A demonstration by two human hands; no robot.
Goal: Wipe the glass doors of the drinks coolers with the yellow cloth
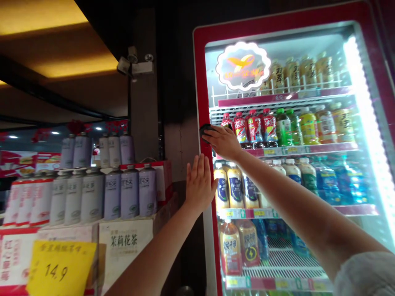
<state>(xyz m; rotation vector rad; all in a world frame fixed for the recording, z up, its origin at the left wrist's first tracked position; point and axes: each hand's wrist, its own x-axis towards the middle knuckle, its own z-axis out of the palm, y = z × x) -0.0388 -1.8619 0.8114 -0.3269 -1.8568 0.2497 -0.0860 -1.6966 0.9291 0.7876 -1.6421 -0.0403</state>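
A tall drinks cooler with a red door frame [271, 25] and a glass front stands at the right, lit from inside. Near the upper left of its door, my right hand [222, 142] is closed around a small dark object [205, 132], pressed against the red frame; what the object is cannot be made out. Lower and to the left, my left hand [200, 183] lies flat on the left edge of the frame, fingers pointing up and apart, holding nothing. Rows of bottles show behind the glass, among them red-labelled ones [253, 128].
Several pale purple canisters [147, 191] and white and red ones stand stacked on boxes [126, 250] at the left. A yellow price card [60, 269] hangs in front. A dark wall runs between the display and the cooler.
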